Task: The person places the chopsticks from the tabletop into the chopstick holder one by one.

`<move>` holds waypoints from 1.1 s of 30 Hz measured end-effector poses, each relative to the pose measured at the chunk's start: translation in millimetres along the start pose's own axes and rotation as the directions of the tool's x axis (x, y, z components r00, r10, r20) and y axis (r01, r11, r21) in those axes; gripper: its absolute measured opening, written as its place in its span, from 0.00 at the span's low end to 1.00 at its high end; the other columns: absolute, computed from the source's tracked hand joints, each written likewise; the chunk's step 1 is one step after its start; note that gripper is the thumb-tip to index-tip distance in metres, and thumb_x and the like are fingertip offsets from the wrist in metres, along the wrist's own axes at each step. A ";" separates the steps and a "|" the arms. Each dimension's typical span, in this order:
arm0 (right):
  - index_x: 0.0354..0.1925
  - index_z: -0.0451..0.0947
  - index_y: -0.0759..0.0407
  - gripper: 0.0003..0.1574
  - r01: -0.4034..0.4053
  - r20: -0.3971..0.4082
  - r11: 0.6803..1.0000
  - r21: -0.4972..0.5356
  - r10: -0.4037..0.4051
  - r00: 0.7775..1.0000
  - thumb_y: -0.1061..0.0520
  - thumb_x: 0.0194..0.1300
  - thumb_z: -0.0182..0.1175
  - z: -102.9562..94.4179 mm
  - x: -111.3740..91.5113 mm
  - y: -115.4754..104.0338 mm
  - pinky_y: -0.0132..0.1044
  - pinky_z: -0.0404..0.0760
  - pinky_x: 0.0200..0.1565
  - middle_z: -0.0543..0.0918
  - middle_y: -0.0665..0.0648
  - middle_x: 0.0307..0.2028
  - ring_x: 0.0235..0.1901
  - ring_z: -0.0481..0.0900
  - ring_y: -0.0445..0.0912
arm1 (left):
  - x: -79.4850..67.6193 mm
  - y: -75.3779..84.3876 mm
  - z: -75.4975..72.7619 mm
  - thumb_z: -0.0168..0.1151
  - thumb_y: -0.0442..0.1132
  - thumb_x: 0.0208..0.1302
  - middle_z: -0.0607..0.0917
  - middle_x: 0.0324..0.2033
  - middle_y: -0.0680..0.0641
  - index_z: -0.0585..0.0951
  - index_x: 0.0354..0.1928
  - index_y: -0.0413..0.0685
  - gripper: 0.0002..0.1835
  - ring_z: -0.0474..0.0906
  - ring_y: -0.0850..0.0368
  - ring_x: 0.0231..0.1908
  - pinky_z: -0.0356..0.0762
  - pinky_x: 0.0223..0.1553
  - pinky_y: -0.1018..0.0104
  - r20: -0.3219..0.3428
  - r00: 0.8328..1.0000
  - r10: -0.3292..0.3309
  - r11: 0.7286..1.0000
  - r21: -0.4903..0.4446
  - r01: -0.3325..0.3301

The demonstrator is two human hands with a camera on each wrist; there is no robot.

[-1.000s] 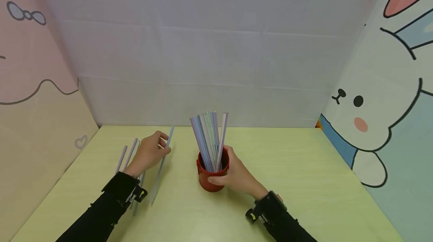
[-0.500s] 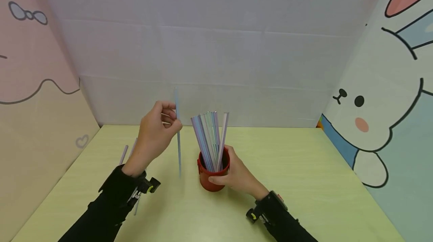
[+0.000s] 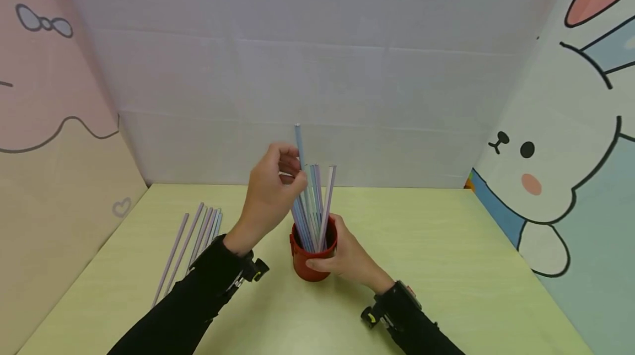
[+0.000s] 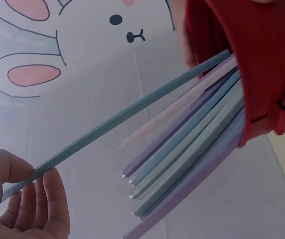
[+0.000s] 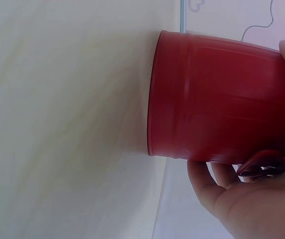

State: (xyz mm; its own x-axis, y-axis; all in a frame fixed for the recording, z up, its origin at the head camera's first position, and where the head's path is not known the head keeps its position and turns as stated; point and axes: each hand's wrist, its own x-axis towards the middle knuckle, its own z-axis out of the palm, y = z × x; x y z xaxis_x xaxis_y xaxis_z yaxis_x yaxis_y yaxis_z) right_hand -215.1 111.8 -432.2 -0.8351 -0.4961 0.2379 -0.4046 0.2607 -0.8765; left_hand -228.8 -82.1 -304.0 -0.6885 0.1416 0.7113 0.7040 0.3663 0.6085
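In the head view my left hand (image 3: 272, 192) pinches a long, thin pale-blue straw-like stick (image 3: 298, 140) upright, between thumb and fingertips, above a small red bucket (image 3: 306, 268). The left wrist view shows that stick (image 4: 127, 112) slanting to the bucket's mouth, its lower end at or just inside the rim. A bundle of purple, blue, green and pinkish sticks (image 4: 187, 134) stands in the bucket. My right hand (image 3: 354, 258) grips the bucket from its right side, thumb across the front. In the right wrist view its fingers curl round the red wall (image 5: 227, 99).
Several more pastel sticks (image 3: 173, 253) lie side by side on the pale yellow table (image 3: 446, 267), left of the bucket and partly behind my left sleeve. A white sheet (image 3: 317, 85) closes the back, with cartoon-printed panels (image 3: 560, 178) at both sides.
My left hand has lifted the blue stick off the table and carried it rightward, turning it upright, to the bucket's mouth. My right hand and the bucket have stayed in place.
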 end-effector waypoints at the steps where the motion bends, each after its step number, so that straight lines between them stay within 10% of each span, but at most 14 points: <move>1: 0.70 0.46 0.45 0.59 0.002 -0.002 1.000 -0.005 -0.002 1.000 0.50 0.52 0.73 0.1 0.6 3.5 0.46 0.73 0.56 0.64 0.47 0.63 0.59 0.66 0.45 | -1.4 -2.5 4.0 0.59 0.31 0.61 0.76 0.35 0.56 0.70 0.50 0.48 0.17 0.75 0.64 0.36 0.80 0.37 0.68 0.007 1.000 -0.004 1.000 0.005 0.004; 33: 0.69 0.46 0.44 0.58 0.009 -0.006 1.000 -0.001 -0.009 1.000 0.48 0.52 0.73 -0.4 0.3 8.7 0.40 0.77 0.51 0.67 0.47 0.59 0.54 0.70 0.44 | -36.9 -32.1 38.0 0.67 0.31 0.56 0.78 0.33 0.53 0.71 0.49 0.44 0.20 0.76 0.68 0.30 0.79 0.34 0.74 0.203 0.968 -0.148 0.982 0.148 0.119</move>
State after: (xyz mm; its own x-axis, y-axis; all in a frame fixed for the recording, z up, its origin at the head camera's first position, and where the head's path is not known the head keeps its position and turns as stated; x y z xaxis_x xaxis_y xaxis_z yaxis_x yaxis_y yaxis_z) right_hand -219.1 114.3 -439.6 -0.8336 -0.4937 0.2480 -0.4123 0.2573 -0.8740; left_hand -232.6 -64.1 -363.1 -0.8060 0.2697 0.5269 0.5834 0.5123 0.6302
